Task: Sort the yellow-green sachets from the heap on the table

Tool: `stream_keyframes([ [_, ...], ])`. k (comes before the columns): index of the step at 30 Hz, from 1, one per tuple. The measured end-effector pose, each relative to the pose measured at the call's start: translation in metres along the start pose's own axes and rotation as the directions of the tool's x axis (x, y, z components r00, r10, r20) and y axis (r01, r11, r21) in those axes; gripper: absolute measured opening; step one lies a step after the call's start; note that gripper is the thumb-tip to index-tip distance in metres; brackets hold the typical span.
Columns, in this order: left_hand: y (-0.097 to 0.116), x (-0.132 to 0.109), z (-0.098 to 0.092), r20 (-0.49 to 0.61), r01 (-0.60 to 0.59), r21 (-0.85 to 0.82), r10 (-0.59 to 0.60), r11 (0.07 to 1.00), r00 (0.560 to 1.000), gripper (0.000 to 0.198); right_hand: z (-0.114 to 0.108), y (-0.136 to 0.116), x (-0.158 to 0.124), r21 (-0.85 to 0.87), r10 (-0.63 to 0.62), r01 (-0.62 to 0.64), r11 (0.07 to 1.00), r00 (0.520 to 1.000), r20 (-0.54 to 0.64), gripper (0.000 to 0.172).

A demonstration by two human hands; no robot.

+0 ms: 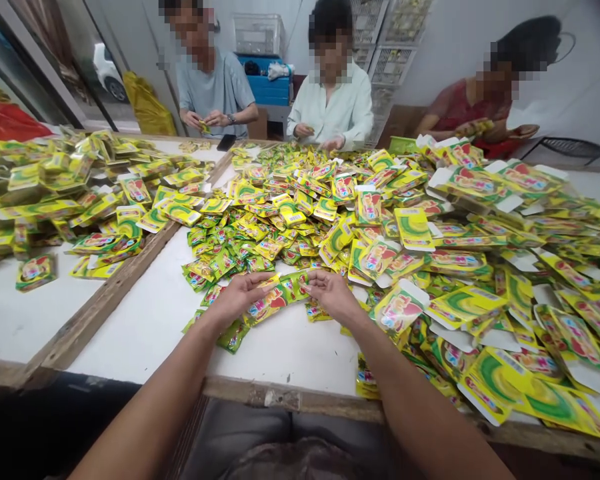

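Observation:
Near the table's front edge my left hand (240, 297) is closed on a small yellow box (266, 307) with a red and pink print. My right hand (330, 293) pinches a green packet (294, 285), which meets the right end of the box. Both things are held just above the white tabletop (280, 347). Beyond my hands lies a heap of green packets (225, 257). On the right, a large pile of yellow boxes (460, 260) reaches the table's front edge, many with white flaps open.
A wooden strip (115, 293) divides the table, with more yellow boxes (35, 193) left of it. Across the table sit a person in a blue-grey shirt (213, 87), one in pale green (337, 107) and one in red (460, 107). A phone (226, 143) lies near the far edge.

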State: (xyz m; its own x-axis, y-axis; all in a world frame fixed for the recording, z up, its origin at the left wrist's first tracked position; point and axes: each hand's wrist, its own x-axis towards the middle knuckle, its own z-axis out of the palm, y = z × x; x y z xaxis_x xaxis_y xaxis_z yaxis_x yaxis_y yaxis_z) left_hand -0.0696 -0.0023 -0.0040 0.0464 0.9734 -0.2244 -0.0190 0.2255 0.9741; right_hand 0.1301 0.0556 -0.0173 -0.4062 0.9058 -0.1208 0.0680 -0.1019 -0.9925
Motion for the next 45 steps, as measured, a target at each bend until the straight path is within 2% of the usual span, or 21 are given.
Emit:
stream_keyframes([
  [5, 0.001, -0.001, -0.002, 0.105, 0.081, -0.054, -0.075, 0.995, 0.992, 0.047, -0.012, -0.003, -0.005, -0.157, -0.029, 0.04, 0.987, 0.997, 0.074, 0.026],
  [9, 0.0, -0.001, 0.002, 0.152, 0.154, -0.101, -0.138, 0.983, 0.979, 0.047, -0.004, -0.003, -0.007, -0.267, -0.053, 0.067, 0.961, 0.997, 0.058, 0.018],
  [11, -0.001, 0.0, 0.004, 0.15, 0.175, -0.131, -0.155, 0.976, 0.976, 0.046, 0.002, -0.003, -0.007, -0.233, -0.041, 0.042, 0.972, 0.999, 0.009, 0.017],
  [14, -0.001, 0.001, 0.006, 0.119, 0.213, -0.226, -0.19, 0.951, 0.975, 0.048, 0.006, -0.005, -0.007, -0.068, -0.014, 0.01, 0.998, 0.998, -0.068, 0.026],
  [16, 0.002, 0.0, 0.006, 0.116, 0.219, -0.263, -0.195, 0.939, 0.974, 0.047, 0.005, -0.006, -0.007, -0.002, -0.023, 0.022, 1.0, 0.998, -0.067, 0.033],
  [19, 0.007, -0.004, 0.006, 0.161, 0.213, -0.252, -0.176, 0.944, 0.971, 0.045, 0.003, -0.005, -0.008, -0.033, -0.052, 0.051, 0.998, 0.998, -0.032, 0.036],
  [22, 0.009, -0.005, 0.004, 0.188, 0.22, -0.249, -0.176, 0.943, 0.966, 0.045, 0.009, -0.002, -0.008, -0.141, -0.12, 0.104, 0.985, 0.986, -0.111, 0.034],
  [24, 0.008, -0.005, 0.004, 0.184, 0.224, -0.258, -0.18, 0.94, 0.966, 0.045, 0.015, -0.002, -0.008, -0.212, -0.182, 0.139, 0.967, 0.963, -0.2, 0.032],
  [26, 0.006, -0.003, 0.005, 0.166, 0.22, -0.285, -0.178, 0.933, 0.97, 0.044, 0.019, -0.002, -0.009, -0.207, -0.19, 0.141, 0.968, 0.952, -0.241, 0.033],
  [29, 0.004, -0.002, 0.005, 0.106, 0.2, -0.339, -0.174, 0.919, 0.979, 0.043, 0.017, -0.004, -0.011, -0.078, -0.092, 0.079, 0.994, 0.982, -0.168, 0.037],
  [32, 0.004, -0.002, 0.004, 0.072, 0.195, -0.35, -0.182, 0.916, 0.981, 0.045, 0.009, -0.005, -0.013, -0.069, -0.036, 0.031, 0.997, 0.997, -0.074, 0.04],
  [36, 0.004, -0.002, 0.003, 0.095, 0.205, -0.375, -0.182, 0.904, 0.979, 0.045, 0.005, 0.0, -0.012, -0.223, -0.156, 0.143, 0.964, 0.987, -0.041, 0.031],
  [38, 0.004, -0.002, 0.003, 0.096, 0.202, -0.375, -0.179, 0.905, 0.979, 0.045, 0.009, 0.003, -0.012, -0.294, -0.201, 0.175, 0.94, 0.978, -0.061, 0.028],
  [42, 0.003, -0.001, 0.008, 0.068, 0.175, -0.344, -0.161, 0.922, 0.985, 0.044, 0.014, 0.004, -0.013, -0.272, -0.173, 0.135, 0.953, 0.977, -0.123, 0.029],
  [45, 0.003, -0.001, 0.011, 0.015, 0.118, -0.317, -0.119, 0.941, 0.993, 0.043, 0.011, -0.003, -0.016, -0.251, -0.157, 0.132, 0.959, 0.984, -0.083, 0.027],
])
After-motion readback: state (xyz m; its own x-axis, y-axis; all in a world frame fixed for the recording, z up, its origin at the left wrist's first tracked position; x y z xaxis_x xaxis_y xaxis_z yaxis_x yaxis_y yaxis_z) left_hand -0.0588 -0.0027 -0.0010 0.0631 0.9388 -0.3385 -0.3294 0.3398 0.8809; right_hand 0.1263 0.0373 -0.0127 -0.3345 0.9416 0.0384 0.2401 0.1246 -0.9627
